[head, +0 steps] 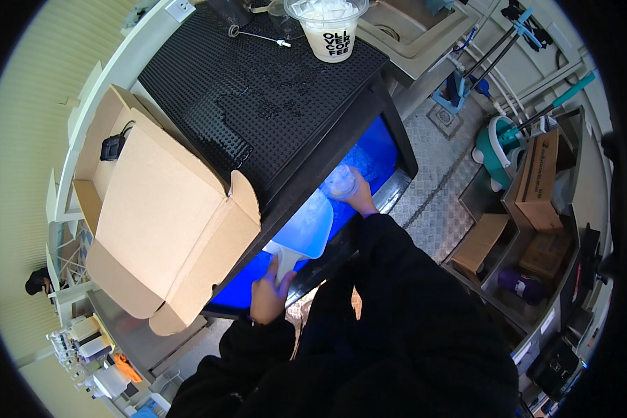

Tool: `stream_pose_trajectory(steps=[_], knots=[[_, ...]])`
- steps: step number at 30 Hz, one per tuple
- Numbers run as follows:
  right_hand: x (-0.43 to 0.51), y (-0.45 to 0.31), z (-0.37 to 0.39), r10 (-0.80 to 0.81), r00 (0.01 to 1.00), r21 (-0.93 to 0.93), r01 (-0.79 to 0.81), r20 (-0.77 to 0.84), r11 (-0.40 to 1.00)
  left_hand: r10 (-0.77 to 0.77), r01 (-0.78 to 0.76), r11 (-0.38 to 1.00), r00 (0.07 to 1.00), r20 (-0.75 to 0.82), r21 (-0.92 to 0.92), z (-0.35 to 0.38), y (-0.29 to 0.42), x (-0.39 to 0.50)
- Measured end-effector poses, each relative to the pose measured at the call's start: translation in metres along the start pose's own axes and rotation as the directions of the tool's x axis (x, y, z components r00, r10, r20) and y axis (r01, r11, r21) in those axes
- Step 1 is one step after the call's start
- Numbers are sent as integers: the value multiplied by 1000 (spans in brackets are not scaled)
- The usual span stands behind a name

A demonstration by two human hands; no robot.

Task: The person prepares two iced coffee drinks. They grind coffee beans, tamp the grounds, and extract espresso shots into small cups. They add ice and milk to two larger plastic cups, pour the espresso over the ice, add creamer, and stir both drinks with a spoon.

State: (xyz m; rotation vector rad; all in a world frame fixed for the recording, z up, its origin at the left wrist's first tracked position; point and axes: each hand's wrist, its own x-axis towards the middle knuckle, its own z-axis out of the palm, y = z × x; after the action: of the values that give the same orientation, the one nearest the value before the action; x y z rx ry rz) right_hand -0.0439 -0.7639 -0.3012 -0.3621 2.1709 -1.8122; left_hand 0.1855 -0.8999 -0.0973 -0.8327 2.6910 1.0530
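Observation:
My left hand (pixel 269 294) is closed around the handle of a pale plastic ice scoop (pixel 307 225), its blade tilted inside a blue-lit ice bin (pixel 384 151). Against the scoop's far end, my right hand (pixel 363 193) grips a clear plastic cup (pixel 340 181) over the ice (pixel 363 161). Whether the cup holds ice is hard to tell in the blue light. Above the bin, a wet black rubber mat (pixel 277 99) covers the machine's top. On the mat stand a clear cup with white contents (pixel 334 44) and a thin metal whisk (pixel 258 36) lying flat.
An open cardboard box (pixel 157 214) overhangs the counter's left side. At top right is a steel sink (pixel 402 26). A teal mop bucket (pixel 494 151) stands on the metal floor beside shelving with a cardboard carton (pixel 538 177). A person (pixel 39 282) is visible far left.

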Motion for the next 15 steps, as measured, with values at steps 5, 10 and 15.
stream_pose_trajectory(steps=[5,10,15], knots=[[0,6,-3,-37,997,-129,45,65,991,-92,96,995,991,101,-31,1,2,-3],[5,4,-15,-24,999,-97,21,-30,995,-271,312,823,950,155,-475,21,-32,-1],[0,-25,-46,-27,999,-67,24,-41,997,-484,485,744,865,131,-460,63,-104,34]])
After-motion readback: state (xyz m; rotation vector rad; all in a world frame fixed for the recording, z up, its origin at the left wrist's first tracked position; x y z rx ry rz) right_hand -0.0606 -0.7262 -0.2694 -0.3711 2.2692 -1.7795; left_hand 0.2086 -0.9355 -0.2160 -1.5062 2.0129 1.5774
